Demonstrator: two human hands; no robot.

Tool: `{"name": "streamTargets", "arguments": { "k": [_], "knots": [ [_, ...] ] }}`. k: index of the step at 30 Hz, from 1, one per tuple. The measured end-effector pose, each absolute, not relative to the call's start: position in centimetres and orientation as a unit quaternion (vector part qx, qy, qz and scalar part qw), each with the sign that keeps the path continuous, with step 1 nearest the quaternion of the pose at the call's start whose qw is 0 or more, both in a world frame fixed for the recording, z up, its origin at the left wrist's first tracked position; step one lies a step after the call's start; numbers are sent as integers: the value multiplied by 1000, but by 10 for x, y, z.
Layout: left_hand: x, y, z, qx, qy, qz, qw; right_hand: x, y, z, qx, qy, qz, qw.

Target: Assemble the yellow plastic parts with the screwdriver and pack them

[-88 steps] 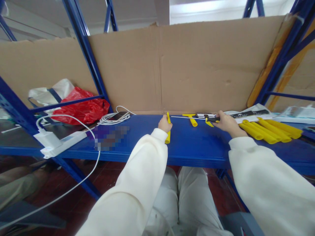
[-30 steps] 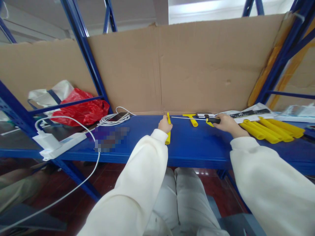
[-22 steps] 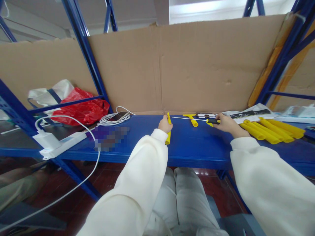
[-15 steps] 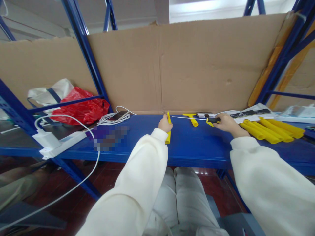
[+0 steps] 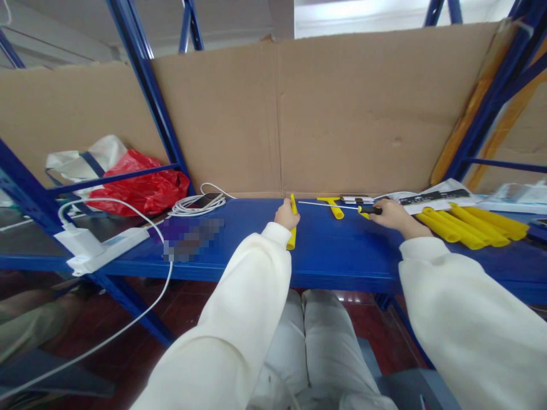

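Observation:
My left hand (image 5: 285,215) is closed around a yellow T-shaped piece with a hollow tubular handle (image 5: 291,241), held upright over the blue shelf. In my right hand (image 5: 393,217) is a screwdriver (image 5: 366,209) with a black and yellow handle. Its long thin shaft points left, level with the shelf, and the tip is close to the top of the yellow piece. I cannot tell whether they touch. Between my hands, farther back, lies another yellow T-shaped piece (image 5: 337,212). A small black and silver object (image 5: 357,200) lies beside it.
Several yellow tubes (image 5: 464,228) lie at the right by a printed white sheet (image 5: 444,193). Left are a coiled white cable (image 5: 199,206), a white power strip (image 5: 111,250) and a red bag (image 5: 141,182). Cardboard (image 5: 342,114) stands behind the shelf (image 5: 333,250).

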State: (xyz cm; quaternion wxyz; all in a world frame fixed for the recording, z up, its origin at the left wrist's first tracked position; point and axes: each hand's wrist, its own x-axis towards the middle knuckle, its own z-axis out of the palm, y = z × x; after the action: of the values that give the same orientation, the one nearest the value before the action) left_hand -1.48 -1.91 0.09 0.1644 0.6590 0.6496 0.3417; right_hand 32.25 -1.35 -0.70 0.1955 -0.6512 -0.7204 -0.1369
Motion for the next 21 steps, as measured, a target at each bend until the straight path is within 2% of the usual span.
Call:
{"name": "streamTargets", "arguments": {
  "k": [9, 21],
  "knots": [
    [-15, -21, 2, 663, 647, 336, 172, 328, -11, -11, -682, -695, -135, 183],
    [-16, -16, -2, 658, 648, 346, 165, 323, -12, -8, -650, -718, -140, 206]
  ]
}}
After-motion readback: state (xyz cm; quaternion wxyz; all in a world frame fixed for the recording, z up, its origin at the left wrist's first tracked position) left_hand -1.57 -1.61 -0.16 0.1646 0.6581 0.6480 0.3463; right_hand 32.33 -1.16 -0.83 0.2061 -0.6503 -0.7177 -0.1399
